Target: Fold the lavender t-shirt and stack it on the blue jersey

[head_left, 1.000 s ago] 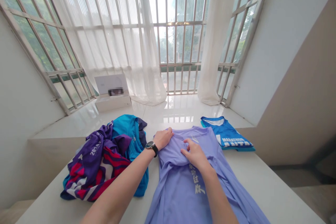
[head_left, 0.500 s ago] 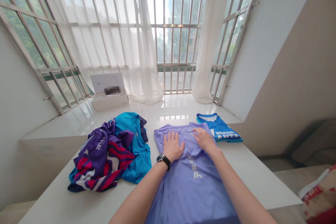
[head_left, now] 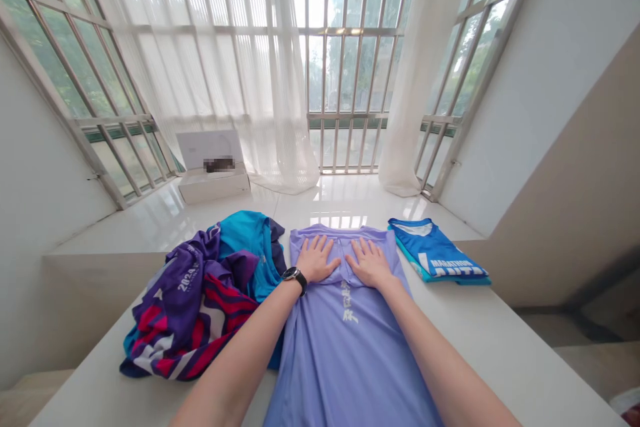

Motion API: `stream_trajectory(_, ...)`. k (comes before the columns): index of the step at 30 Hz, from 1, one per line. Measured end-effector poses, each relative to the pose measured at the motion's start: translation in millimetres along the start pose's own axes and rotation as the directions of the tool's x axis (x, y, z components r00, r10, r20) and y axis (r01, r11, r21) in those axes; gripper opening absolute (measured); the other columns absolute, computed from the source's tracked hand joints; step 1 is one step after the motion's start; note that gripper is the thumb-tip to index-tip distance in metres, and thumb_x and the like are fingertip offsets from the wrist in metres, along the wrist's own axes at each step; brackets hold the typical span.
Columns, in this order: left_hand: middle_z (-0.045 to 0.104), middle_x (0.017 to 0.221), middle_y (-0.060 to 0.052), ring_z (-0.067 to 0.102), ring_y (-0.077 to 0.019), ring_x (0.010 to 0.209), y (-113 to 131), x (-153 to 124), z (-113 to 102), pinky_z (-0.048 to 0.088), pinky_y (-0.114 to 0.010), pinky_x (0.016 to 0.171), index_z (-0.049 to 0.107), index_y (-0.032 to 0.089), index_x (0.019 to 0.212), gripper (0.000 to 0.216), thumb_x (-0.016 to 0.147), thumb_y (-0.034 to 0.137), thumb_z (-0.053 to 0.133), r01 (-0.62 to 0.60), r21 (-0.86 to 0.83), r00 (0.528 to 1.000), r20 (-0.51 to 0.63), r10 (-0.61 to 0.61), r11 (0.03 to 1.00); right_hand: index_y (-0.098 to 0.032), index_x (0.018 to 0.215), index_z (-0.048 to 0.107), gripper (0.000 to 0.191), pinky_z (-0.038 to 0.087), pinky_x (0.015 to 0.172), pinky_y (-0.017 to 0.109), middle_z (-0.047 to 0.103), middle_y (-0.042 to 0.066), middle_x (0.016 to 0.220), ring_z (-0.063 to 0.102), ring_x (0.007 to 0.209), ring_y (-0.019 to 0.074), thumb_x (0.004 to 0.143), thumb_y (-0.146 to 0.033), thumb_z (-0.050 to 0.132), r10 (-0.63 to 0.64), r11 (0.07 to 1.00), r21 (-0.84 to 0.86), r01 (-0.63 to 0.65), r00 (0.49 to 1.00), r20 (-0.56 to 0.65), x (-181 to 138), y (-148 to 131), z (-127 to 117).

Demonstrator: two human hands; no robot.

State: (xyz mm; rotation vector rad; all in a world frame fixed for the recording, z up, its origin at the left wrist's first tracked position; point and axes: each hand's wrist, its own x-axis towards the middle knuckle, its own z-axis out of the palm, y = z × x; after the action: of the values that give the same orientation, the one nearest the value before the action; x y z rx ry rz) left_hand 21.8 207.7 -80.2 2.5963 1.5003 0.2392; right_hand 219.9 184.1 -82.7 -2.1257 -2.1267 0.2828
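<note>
We have both palms down on the purple shirt point(head_left: 345, 353), which lies lengthwise on the white table point(head_left: 500, 340) with its top edge at the far side and its lower part running toward us. Our left hand point(head_left: 316, 259), with the watch point(head_left: 295, 277) on its wrist, and our right hand point(head_left: 369, 261) lie side by side near that top edge. Both are open with the fingers spread, pressing on the cloth and gripping nothing. To do this smoothing well, we judge it best to keep the hands flat and push the slack from the middle out toward the two sides with even weight, so no ridge gets trapped between the palms. The fabric looks thin and slippery, so pressing lightly should stop the whole shirt from sliding on the glossy top. The loose heap of clothes point(head_left: 200, 300) touches the shirt's left edge, and we should take care not to drag it in. The folded blue shirt point(head_left: 437, 257) sits just beside the right edge, out of the way.
</note>
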Motion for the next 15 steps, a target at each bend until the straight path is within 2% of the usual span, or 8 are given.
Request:
stream_trajectory(6,0.026,0.163,-0.011,0.018,-0.0310,0.150,-12.6,21.2,2.5,0.009,-0.058,0.120,0.033,0.022,0.153,0.070,0.097,0.063,0.031,0.049,-0.035,0.999,-0.009,-0.049,0.998,-0.023,0.156,0.029,0.069,0.010,0.121,0.051,0.021,0.009,0.165,0.015,0.151,0.0318,0.096,-0.058,0.031,-0.057,0.998,0.001,0.057,0.998,-0.001,39.7,3.2,1.5)
stream_trajectory(10,0.028,0.161,-0.014,0.018,-0.0293,0.151,-6.9,23.4,-9.8,0.011,-0.055,0.121,0.035,0.017,0.152,0.063,0.100,0.054,0.034,0.147,-0.191,0.989,0.002,-0.149,0.971,-0.023,0.155,0.031,0.068,0.012,0.121,0.050,0.024,0.009,0.164,0.018,0.151,0.0306,0.097,-0.058,0.031,-0.094,0.996,0.005,0.094,0.996,0.000,42.1,7.1,-1.3)
stream_trajectory(12,0.028,0.161,-0.016,0.019,-0.0287,0.151,-2.6,5.8,-26.0,0.018,-0.051,0.121,0.035,0.014,0.151,0.059,0.102,0.047,0.034,0.202,-0.236,0.978,0.005,-0.207,0.951,-0.020,0.155,0.032,0.069,0.014,0.121,0.048,0.025,0.011,0.164,0.019,0.151,0.0303,0.097,-0.057,0.032,-0.105,0.994,0.011,0.105,0.994,-0.017,35.0,5.6,-6.4)
stream_trajectory(13,0.027,0.161,-0.017,0.020,-0.0285,0.150,-0.4,-11.4,-36.6,0.021,-0.049,0.121,0.035,0.013,0.151,0.059,0.101,0.045,0.036,0.202,-0.254,0.978,-0.003,-0.210,0.946,-0.018,0.154,0.031,0.069,0.015,0.121,0.048,0.025,0.012,0.164,0.019,0.151,0.0305,0.097,-0.055,0.033,-0.108,0.994,0.013,0.109,0.993,-0.039,29.3,3.4,-10.2)
stream_trajectory(15,0.029,0.160,-0.016,0.023,-0.0279,0.150,4.2,-65.6,-59.7,0.025,-0.044,0.121,0.041,0.014,0.148,0.062,0.095,0.046,0.050,0.143,-0.328,0.985,-0.044,-0.166,0.934,-0.014,0.154,0.030,0.068,0.014,0.122,0.049,0.022,0.015,0.164,0.015,0.152,0.0315,0.097,-0.051,0.034,-0.122,0.992,0.019,0.124,0.987,-0.103,12.3,-4.0,-20.5)
